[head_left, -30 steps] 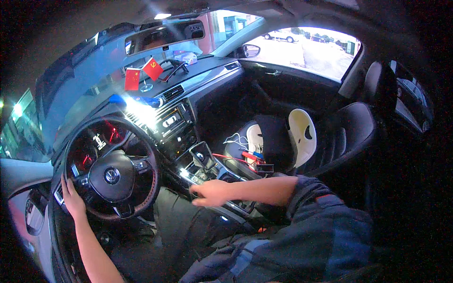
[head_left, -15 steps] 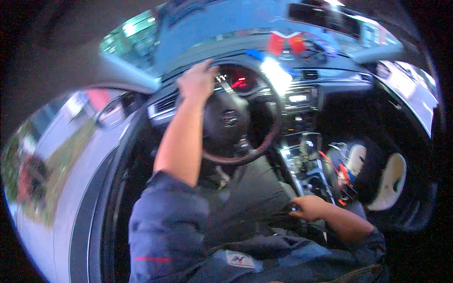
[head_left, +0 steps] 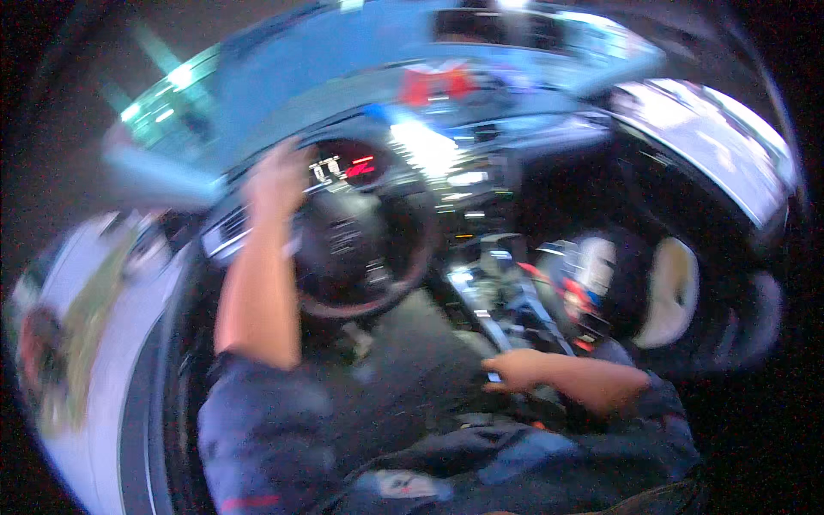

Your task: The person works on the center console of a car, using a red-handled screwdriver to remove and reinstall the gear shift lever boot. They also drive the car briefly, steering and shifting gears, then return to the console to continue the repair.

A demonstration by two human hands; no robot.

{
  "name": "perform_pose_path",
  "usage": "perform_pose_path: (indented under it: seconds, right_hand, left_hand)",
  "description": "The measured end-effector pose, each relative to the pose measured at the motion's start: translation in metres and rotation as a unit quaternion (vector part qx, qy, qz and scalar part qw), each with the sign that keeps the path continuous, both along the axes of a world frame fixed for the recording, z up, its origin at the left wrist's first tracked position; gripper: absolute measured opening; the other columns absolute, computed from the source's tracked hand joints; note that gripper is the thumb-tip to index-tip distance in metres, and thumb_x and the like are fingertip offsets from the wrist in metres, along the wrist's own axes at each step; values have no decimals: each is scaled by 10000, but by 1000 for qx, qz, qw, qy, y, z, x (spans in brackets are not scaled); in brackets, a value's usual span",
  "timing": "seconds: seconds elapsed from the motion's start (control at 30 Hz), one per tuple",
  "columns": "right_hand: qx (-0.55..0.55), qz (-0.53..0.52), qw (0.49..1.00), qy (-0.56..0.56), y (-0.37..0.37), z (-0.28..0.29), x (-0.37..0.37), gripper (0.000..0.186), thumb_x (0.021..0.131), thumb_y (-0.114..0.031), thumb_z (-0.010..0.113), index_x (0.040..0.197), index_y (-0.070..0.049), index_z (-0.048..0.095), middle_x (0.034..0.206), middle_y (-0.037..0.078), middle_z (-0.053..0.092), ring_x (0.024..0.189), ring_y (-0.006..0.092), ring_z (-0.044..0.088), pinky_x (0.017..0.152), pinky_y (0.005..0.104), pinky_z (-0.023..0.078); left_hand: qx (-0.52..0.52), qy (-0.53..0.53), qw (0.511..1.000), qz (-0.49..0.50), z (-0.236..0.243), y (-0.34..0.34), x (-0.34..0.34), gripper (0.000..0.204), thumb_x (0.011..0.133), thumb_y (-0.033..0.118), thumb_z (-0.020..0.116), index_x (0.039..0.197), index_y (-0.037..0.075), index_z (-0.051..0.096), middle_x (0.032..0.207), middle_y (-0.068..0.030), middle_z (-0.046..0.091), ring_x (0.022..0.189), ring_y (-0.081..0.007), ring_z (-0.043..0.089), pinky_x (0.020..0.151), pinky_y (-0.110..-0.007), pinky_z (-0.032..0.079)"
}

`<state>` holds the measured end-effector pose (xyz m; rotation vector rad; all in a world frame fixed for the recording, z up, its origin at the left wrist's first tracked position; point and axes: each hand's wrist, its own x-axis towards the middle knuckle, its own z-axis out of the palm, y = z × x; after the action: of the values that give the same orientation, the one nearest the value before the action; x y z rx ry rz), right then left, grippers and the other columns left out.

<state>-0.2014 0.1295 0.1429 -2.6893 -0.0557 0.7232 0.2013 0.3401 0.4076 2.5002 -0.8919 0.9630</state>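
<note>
I sit at a black steering wheel [head_left: 421, 266], behind which the lit instrument display [head_left: 360, 168] glows red and white. My left hand [head_left: 275, 180] is on the upper left of the wheel's rim, closed round it, blurred by motion. My right hand [head_left: 515, 369] is low at the centre console [head_left: 476, 313], behind the gear lever [head_left: 498, 257], with fingers curled round something small and dark with a pale glint that I cannot make out.
Two small red flags [head_left: 433, 84] stand on the dashboard beside a blue object [head_left: 378, 114]. The passenger seat holds cream pads [head_left: 669, 292] and red cables [head_left: 577, 296]. Side windows show pavement and grass [head_left: 94, 318]; the rear-view mirror [head_left: 498, 30] hangs above.
My left hand has moved up the wheel from its left side. My right hand has shifted rearward along the console. The view has swung left, then slightly back right.
</note>
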Motion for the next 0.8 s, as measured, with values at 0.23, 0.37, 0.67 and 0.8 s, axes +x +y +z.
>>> perform_pose_path:
  seconds: [0.23,0.37,0.67,0.8]
  right_hand:
    - [43,-2,999,-10,-2,5,-11,539,970,-477,641,1304,-57,591,1127,254,710,1069,466,673,907,572,521]
    - [18,7,1000,7,3,3,-6,546,968,-462,644,1327,-54,591,1129,245,713,1069,450,678,912,564,521]
    - [-12,0,1000,13,12,10,-5,533,964,-486,639,1314,-85,602,1057,204,735,992,409,709,870,542,539]
    - [-9,-4,999,45,12,11,-1,580,975,-545,609,1356,-109,577,1087,213,734,1044,425,699,888,553,537]
  left_hand:
    - [-188,71,979,-11,-41,62,22,577,1078,451,499,1467,28,554,1430,-236,609,1326,-406,565,1110,-446,422]
    - [-271,116,955,28,-98,103,21,625,1079,518,483,1471,36,546,1394,-266,627,1290,-435,589,1083,-455,443]
    - [-268,110,955,65,-134,109,14,644,1077,548,471,1479,52,552,1425,-247,614,1294,-438,585,1066,-461,463]
    - [-288,120,949,50,-115,104,17,565,1063,526,500,1445,122,605,1405,-207,641,1299,-401,601,1081,-451,467]
